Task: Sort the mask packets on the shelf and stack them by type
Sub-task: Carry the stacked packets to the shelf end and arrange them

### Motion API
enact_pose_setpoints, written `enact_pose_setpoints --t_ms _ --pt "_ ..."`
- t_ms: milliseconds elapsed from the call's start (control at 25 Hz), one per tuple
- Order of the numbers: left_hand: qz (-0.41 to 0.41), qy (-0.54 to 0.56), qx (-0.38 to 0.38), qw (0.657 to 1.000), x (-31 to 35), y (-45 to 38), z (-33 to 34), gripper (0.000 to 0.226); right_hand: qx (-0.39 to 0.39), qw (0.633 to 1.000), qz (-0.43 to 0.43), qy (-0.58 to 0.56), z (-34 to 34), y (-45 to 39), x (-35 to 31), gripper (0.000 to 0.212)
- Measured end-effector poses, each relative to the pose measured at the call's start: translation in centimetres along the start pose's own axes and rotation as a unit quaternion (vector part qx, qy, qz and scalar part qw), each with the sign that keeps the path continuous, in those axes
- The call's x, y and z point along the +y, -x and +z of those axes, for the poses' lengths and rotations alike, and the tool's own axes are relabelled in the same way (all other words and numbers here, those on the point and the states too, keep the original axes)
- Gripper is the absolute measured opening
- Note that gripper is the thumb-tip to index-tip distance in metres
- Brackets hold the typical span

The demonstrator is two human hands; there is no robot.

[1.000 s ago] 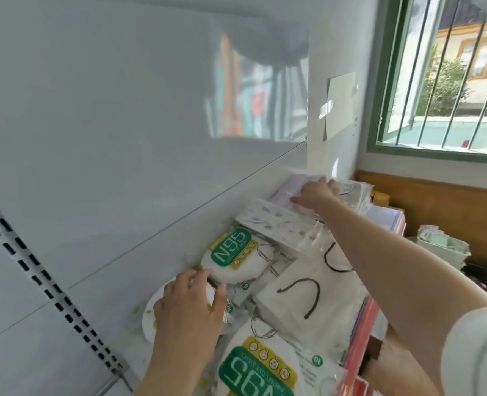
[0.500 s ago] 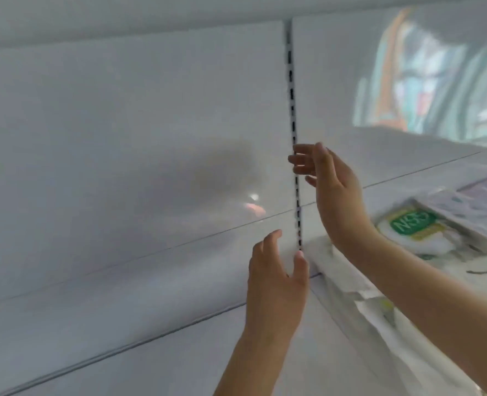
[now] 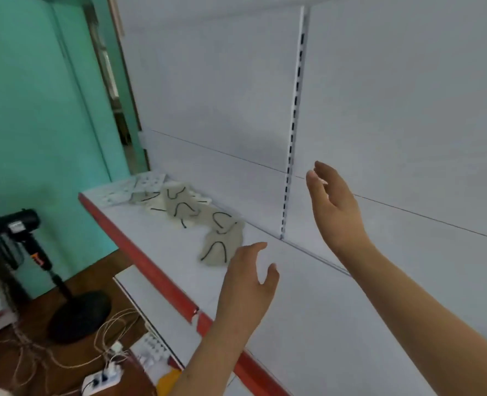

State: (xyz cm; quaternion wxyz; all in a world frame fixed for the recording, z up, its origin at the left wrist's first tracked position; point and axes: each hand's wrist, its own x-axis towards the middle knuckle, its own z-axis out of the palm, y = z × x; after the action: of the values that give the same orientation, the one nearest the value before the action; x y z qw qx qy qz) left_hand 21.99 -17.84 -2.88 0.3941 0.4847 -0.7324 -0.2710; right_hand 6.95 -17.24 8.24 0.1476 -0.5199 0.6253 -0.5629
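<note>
— She's swung round. A moment ago both hands were down in the jumble of N95 packets by the window; now that heap is out of sight and she's facing the far stretch of the shelf [image 3: 162, 247].

— Carrying anything over?

— No. Left hand [image 3: 249, 277] hangs over the shelf with fingers loose and spread, nothing in it. Right hand [image 3: 332, 204] is raised in front of the back panel [image 3: 408, 124], fingers relaxed and apart, also bare.

— So where are the mask packets now?

— A loose run of them lies toward the far end: pale masks with black ear loops [image 3: 221, 238] trailing along the back, the nearest just beyond her left hand, and patterned packets [image 3: 139, 187] at the very end, overlapping. None stacked by type yet. I'd guess she means to gather this lot next.

— Anything in her way?

— Not much. The slotted upright [image 3: 292, 138] stands between her hands and the panel. Off the shelf there's a standing fan [image 3: 22, 232] by the green wall [image 3: 36, 110], and a power strip [image 3: 102, 380] with tangled cords on the floor below.
</note>
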Motion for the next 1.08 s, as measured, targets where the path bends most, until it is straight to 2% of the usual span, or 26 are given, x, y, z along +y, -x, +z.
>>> enact_pose_setpoints --t_ms 120,200,280,320,360,440,560,600,640,680,720,760,800,840,880,920,960,1000,1080 --pt "-0.024 -0.048 0.031 0.998 -8.5 -3.7 -4.5 0.031 -0.077 0.993 0.088 0.029 9.3 -1.6 2.3 0.05" --pt "-0.014 -0.089 -0.008 0.996 -13.4 -6.9 -7.1 0.03 -0.153 0.963 0.189 0.112 14.7 -2.6 4.7 0.055" --pt "0.035 -0.148 -0.078 0.985 -17.1 -10.1 -8.4 0.033 -0.197 0.923 0.229 0.238 18.8 -3.4 6.7 0.06" --pt "0.067 -0.166 -0.115 0.977 -18.3 -11.6 -8.6 0.034 -0.199 0.907 0.237 0.285 20.3 -3.8 7.1 0.062" --pt "0.097 -0.17 -0.155 0.968 -19.0 -12.9 -8.7 0.034 -0.183 0.906 0.253 0.285 21.4 -4.3 7.5 0.065" --pt "0.137 -0.157 -0.216 0.954 -19.6 -14.7 -8.9 0.032 -0.128 0.919 0.302 0.218 22.8 -5.3 8.0 0.066" --pt "0.122 -0.067 -0.296 0.945 -20.3 -17.2 -10.3 0.028 -0.083 0.926 0.349 0.113 24.0 -5.8 9.1 0.042" --pt "0.107 -0.033 -0.286 0.951 -20.3 -18.0 -11.1 0.025 -0.08 0.926 0.358 0.087 24.2 -5.7 9.2 0.031" --pt "0.107 -0.028 -0.219 0.969 -20.6 -19.1 -11.6 0.023 -0.079 0.926 0.364 0.066 24.2 -5.5 9.0 0.022" --pt "0.125 -0.063 -0.12 0.983 -21.1 -20.5 -12.0 0.023 -0.073 0.926 0.366 0.052 24.1 -5.4 8.6 0.016" --pt "0.128 -0.125 -0.055 0.982 -21.6 -22.1 -12.4 0.032 -0.061 0.929 0.363 0.041 23.9 -5.4 8.4 0.012" --pt "0.106 -0.188 -0.056 0.975 -22.3 -23.9 -12.6 0.049 -0.043 0.93 0.364 0.026 23.6 -5.5 8.4 0.009" --pt "0.056 -0.246 -0.101 0.962 -23.1 -25.5 -12.5 0.068 -0.024 0.928 0.372 0.007 23.4 -5.7 8.6 0.009" --pt "0.016 -0.283 -0.145 0.948 -23.9 -26.8 -12.3 0.077 -0.01 0.922 0.386 -0.024 23.4 -5.9 8.8 0.011" --pt "0.004 -0.293 -0.164 0.942 -24.6 -27.6 -12.0 0.071 0.0 0.912 0.404 -0.067 23.6 -6.1 9.0 0.014" --pt "0.019 -0.289 -0.151 0.945 -25.2 -28.0 -11.7 0.053 0.007 0.901 0.418 -0.114 23.9 -6.3 9.3 0.018" --pt "0.044 -0.271 -0.12 0.954 -25.5 -28.2 -11.4 0.032 0.01 0.893 0.423 -0.151 24.2 -6.5 9.4 0.022" --pt "0.063 -0.251 -0.092 0.962 -25.4 -28.1 -11.1 0.021 0.004 0.894 0.418 -0.162 24.5 -6.7 9.3 0.025" --pt "0.079 -0.224 -0.069 0.969 -24.7 -27.8 -10.9 0.03 -0.009 0.906 0.401 -0.138 25.5 -7.4 9.2 0.032"
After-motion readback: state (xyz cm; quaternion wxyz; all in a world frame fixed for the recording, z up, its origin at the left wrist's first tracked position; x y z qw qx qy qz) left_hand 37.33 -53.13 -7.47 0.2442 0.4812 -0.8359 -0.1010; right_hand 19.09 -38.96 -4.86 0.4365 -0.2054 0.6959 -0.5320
